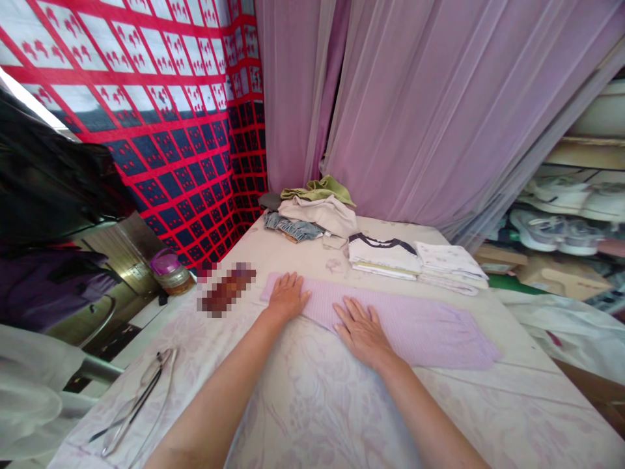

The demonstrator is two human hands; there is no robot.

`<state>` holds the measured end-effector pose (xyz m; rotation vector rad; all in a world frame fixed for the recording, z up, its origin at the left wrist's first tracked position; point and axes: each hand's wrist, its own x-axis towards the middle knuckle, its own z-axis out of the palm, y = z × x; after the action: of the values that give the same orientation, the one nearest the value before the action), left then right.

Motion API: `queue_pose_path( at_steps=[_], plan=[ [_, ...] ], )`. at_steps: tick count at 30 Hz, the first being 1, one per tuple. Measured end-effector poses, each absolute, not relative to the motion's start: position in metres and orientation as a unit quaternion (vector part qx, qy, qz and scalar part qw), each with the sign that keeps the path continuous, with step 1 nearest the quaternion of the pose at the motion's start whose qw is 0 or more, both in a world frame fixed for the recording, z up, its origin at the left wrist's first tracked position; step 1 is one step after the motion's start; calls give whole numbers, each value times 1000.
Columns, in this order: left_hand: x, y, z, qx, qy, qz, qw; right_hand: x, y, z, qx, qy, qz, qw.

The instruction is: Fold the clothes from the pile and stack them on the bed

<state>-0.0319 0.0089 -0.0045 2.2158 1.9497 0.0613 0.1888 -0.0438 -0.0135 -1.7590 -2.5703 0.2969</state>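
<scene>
A pair of lilac ribbed pants (420, 326), folded lengthwise into a long strip, lies flat across the pale floral-covered table (312, 404). Its gathered waistband end points right. My left hand (289, 296) rests on the narrow left end, fingers stretched out. Palm down, my right hand (361, 329) presses on the middle of the strip with its fingers spread. Just behind the pants sit a folded white shirt with a dark collar (383, 254) on a small stack, and folded white clothes (449, 264) beside it.
A heap of loose clothes (317, 212) lies at the back by the purple curtain (415, 117). Eyeglasses (131, 404) lie at the front left. A purple-lidded jar (170, 270) stands past the left edge. Shelves with shoes (556, 228) are on the right. A blurred-out patch covers something at left.
</scene>
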Motion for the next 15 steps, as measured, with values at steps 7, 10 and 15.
queue_pose_path(
  at_steps=[7,10,15],
  plan=[
    [-30,12,-12,727,682,29,80,172,-19,7,-584,-801,131,13],
    [-31,11,-14,730,678,31,76,160,-11,0,-581,-805,117,21],
    [-34,13,-15,733,675,36,73,177,-10,-11,-570,-813,121,11]
  ],
)
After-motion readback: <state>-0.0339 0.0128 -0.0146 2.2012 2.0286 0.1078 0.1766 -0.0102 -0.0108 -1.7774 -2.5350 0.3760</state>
